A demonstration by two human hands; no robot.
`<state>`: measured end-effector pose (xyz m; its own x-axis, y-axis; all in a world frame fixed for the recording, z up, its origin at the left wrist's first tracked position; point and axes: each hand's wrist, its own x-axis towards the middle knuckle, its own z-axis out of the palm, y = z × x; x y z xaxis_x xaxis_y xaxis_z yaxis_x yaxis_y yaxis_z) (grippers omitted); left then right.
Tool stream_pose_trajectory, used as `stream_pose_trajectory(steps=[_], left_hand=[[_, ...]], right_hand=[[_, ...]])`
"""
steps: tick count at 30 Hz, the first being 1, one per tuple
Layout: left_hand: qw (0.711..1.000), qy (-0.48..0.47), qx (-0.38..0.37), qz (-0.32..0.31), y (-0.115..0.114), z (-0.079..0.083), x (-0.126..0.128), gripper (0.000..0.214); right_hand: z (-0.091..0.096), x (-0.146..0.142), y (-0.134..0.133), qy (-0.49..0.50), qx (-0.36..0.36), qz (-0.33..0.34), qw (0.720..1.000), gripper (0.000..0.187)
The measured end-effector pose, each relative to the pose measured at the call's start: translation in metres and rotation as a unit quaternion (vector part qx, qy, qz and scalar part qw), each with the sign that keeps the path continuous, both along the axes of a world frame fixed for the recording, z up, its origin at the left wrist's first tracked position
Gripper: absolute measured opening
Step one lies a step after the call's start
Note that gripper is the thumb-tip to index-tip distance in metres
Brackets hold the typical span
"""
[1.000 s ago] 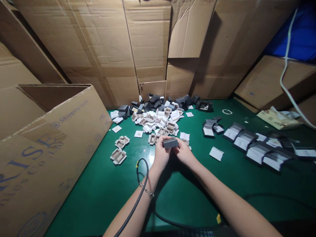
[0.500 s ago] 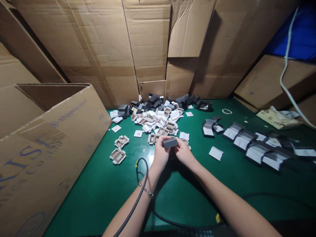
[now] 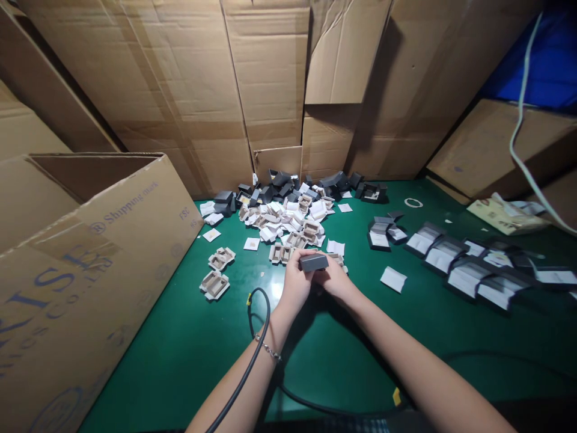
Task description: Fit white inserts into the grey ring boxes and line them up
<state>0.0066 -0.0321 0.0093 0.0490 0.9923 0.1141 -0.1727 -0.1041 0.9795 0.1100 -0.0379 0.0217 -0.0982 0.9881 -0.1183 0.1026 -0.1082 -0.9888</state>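
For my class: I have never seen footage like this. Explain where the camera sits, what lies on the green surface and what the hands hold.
No machine here: a person works with two bare hands. The one view comes from a camera worn on the head, looking forward and down, so the arms enter from the bottom edge. The left hand and right hand together hold a small dark grey box above the green table. Beyond it lies a pile of white and beige card inserts, with dark boxes behind. To the right, a row of open boxes with white linings. A large cardboard carton stands at the left.
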Motion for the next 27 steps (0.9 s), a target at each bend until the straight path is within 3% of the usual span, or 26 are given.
stream_pose_trajectory(steps=[8,16,27], left_hand=[[0.998,0.014,0.059,-0.009,-0.004,0.004,-0.002,0.021],[0.999,0.008,0.016,0.05,-0.003,0.007,-0.005,0.013],[0.998,0.029,0.037,0.046,-0.005,0.011,-0.005,0.012]], right_hand=[[-0.008,-0.001,-0.001,-0.007,0.031,-0.032,0.999,0.018],[-0.006,-0.011,-0.002,0.037,-0.049,-0.019,0.998,0.032],[-0.01,-0.011,-0.006,0.047,-0.019,-0.023,0.998,0.032]])
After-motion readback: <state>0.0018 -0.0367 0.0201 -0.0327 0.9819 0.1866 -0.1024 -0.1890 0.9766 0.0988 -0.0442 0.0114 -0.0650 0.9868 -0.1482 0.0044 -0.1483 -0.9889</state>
